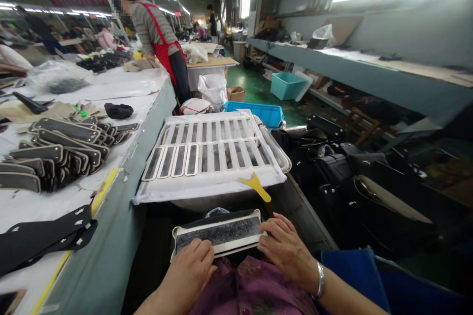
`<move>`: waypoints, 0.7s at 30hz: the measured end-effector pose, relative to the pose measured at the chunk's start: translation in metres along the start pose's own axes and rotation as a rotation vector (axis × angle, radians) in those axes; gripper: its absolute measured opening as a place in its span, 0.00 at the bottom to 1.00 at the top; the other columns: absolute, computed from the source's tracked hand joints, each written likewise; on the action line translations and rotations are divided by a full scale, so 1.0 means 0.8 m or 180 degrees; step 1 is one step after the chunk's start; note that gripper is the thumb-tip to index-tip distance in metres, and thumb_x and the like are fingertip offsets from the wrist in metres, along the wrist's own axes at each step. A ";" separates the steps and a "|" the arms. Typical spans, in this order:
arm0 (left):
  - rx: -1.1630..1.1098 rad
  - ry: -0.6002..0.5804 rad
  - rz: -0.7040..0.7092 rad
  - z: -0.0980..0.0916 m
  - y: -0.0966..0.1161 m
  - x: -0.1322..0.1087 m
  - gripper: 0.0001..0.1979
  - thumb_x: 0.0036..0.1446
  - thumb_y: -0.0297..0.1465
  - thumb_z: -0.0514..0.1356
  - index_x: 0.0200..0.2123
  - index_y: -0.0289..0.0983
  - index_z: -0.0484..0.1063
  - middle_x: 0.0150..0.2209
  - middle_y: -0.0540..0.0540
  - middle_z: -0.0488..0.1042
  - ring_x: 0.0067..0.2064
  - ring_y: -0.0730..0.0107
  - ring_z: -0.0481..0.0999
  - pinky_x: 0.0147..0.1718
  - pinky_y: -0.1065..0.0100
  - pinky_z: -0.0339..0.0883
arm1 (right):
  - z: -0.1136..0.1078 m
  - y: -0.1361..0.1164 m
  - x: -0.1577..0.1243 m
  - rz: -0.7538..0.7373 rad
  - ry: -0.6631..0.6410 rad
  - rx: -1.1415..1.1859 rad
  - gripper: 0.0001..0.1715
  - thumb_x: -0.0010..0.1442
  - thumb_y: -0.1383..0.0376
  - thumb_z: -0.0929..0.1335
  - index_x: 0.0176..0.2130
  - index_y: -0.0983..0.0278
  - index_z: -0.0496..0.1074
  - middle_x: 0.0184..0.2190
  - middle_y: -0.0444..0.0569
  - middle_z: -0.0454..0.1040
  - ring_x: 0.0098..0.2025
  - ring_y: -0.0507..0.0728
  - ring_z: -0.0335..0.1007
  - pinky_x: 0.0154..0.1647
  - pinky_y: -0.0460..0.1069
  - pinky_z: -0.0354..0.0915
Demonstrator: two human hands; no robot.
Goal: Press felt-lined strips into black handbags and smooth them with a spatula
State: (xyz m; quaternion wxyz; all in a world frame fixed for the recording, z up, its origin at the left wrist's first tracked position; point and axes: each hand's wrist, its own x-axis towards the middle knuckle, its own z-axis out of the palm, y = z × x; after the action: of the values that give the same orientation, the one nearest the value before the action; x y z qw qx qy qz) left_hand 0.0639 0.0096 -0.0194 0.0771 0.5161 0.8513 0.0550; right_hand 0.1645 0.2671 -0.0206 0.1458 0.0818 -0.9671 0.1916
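On my lap I hold a flat rectangular piece (219, 233) with a white rim and a dark glittery face. My left hand (192, 268) presses its near left edge, fingers curled over it. My right hand (286, 251) grips its right end with bent fingers; a silver bangle sits on that wrist. Just beyond it lies a white slotted tray (210, 155) holding several similar strips in its slots. A yellow scraper tool (256, 186) rests on the tray's near right corner.
A long table (111, 236) on my left carries stacked dark strips (55, 152) and black cut shapes (40, 236). A person in a red apron (157, 39) stands at its far end. Black bags (369, 192) pile up on my right, blue crates (258, 110) ahead.
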 end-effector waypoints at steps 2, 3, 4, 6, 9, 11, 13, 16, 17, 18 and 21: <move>-0.0170 0.0200 -0.0030 0.001 -0.001 -0.004 0.09 0.58 0.27 0.55 0.42 0.38 0.71 0.41 0.45 0.73 0.43 0.62 0.72 0.44 0.62 0.70 | 0.000 0.002 -0.001 0.0036 0.0123 0.0017 0.06 0.59 0.65 0.65 0.31 0.58 0.72 0.38 0.44 0.72 0.45 0.54 0.65 0.61 0.57 0.49; -0.0238 0.0303 -0.0060 0.003 -0.001 -0.005 0.09 0.59 0.28 0.55 0.42 0.39 0.71 0.41 0.45 0.73 0.43 0.64 0.72 0.44 0.63 0.69 | 0.001 0.003 -0.002 0.0064 0.0149 0.0041 0.07 0.59 0.65 0.65 0.31 0.58 0.73 0.40 0.44 0.72 0.47 0.54 0.65 0.61 0.57 0.49; -0.0265 0.0396 -0.0100 0.004 0.001 -0.005 0.09 0.60 0.29 0.54 0.42 0.40 0.71 0.41 0.45 0.73 0.42 0.64 0.72 0.43 0.64 0.69 | 0.002 0.004 -0.004 0.0096 0.0166 0.0069 0.07 0.59 0.65 0.65 0.30 0.58 0.73 0.41 0.45 0.72 0.48 0.55 0.64 0.61 0.58 0.49; -0.0193 0.0500 -0.0180 0.007 0.007 -0.001 0.09 0.60 0.30 0.53 0.43 0.39 0.70 0.40 0.45 0.73 0.41 0.63 0.72 0.41 0.63 0.69 | 0.007 0.006 -0.008 0.0175 0.0177 0.0115 0.08 0.59 0.66 0.65 0.30 0.58 0.73 0.44 0.46 0.71 0.52 0.56 0.62 0.61 0.59 0.49; -0.0070 0.0456 -0.0326 0.008 0.019 0.013 0.09 0.62 0.30 0.51 0.39 0.40 0.71 0.35 0.46 0.72 0.37 0.61 0.70 0.38 0.60 0.66 | 0.014 0.006 -0.010 0.0304 0.0175 0.0150 0.09 0.58 0.66 0.64 0.29 0.59 0.73 0.48 0.47 0.69 0.56 0.58 0.59 0.61 0.62 0.48; -0.0198 0.0434 -0.0458 0.007 0.024 0.023 0.11 0.63 0.30 0.49 0.35 0.41 0.71 0.32 0.48 0.71 0.36 0.63 0.69 0.37 0.61 0.64 | 0.017 0.005 -0.008 0.0380 0.0172 0.0133 0.09 0.58 0.67 0.65 0.29 0.60 0.73 0.50 0.48 0.69 0.57 0.59 0.58 0.61 0.63 0.49; -0.0421 0.0460 -0.0614 0.006 0.026 0.030 0.12 0.63 0.30 0.49 0.32 0.40 0.71 0.31 0.48 0.70 0.36 0.64 0.68 0.37 0.63 0.62 | 0.017 0.002 -0.006 0.0427 0.0154 0.0107 0.09 0.57 0.68 0.65 0.27 0.61 0.72 0.51 0.48 0.68 0.58 0.59 0.56 0.61 0.63 0.49; -0.0661 0.0474 -0.0834 0.005 0.027 0.031 0.12 0.62 0.29 0.50 0.30 0.40 0.71 0.31 0.48 0.70 0.36 0.64 0.68 0.37 0.62 0.60 | 0.017 -0.003 -0.004 0.0476 0.0122 0.0108 0.08 0.56 0.69 0.64 0.28 0.61 0.72 0.53 0.49 0.66 0.60 0.61 0.53 0.61 0.64 0.48; -0.0692 0.0471 -0.0887 0.005 0.028 0.031 0.12 0.62 0.29 0.50 0.30 0.39 0.70 0.31 0.48 0.70 0.36 0.64 0.67 0.37 0.62 0.60 | 0.017 -0.005 -0.003 0.0490 0.0118 0.0107 0.09 0.56 0.69 0.64 0.28 0.61 0.72 0.54 0.49 0.66 0.60 0.61 0.53 0.61 0.64 0.48; -0.0704 0.0479 -0.0930 0.005 0.029 0.031 0.12 0.61 0.28 0.50 0.29 0.39 0.70 0.30 0.48 0.69 0.36 0.63 0.67 0.37 0.62 0.59 | 0.018 -0.006 -0.003 0.0500 0.0118 0.0099 0.09 0.56 0.70 0.64 0.28 0.61 0.72 0.54 0.49 0.65 0.61 0.61 0.52 0.61 0.64 0.48; -0.0647 0.0486 -0.1048 0.004 0.034 0.033 0.11 0.60 0.28 0.50 0.28 0.39 0.70 0.30 0.48 0.70 0.35 0.63 0.67 0.36 0.62 0.58 | 0.019 -0.008 -0.001 0.0515 0.0100 0.0039 0.09 0.56 0.70 0.63 0.26 0.61 0.71 0.55 0.50 0.65 0.61 0.61 0.51 0.61 0.64 0.48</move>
State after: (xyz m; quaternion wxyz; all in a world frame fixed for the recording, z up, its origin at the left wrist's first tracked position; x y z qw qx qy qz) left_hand 0.0761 0.0459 -0.0199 0.0720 0.3539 0.9176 0.1662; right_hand 0.1630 0.2551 -0.0321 0.1445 0.0012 -0.9670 0.2098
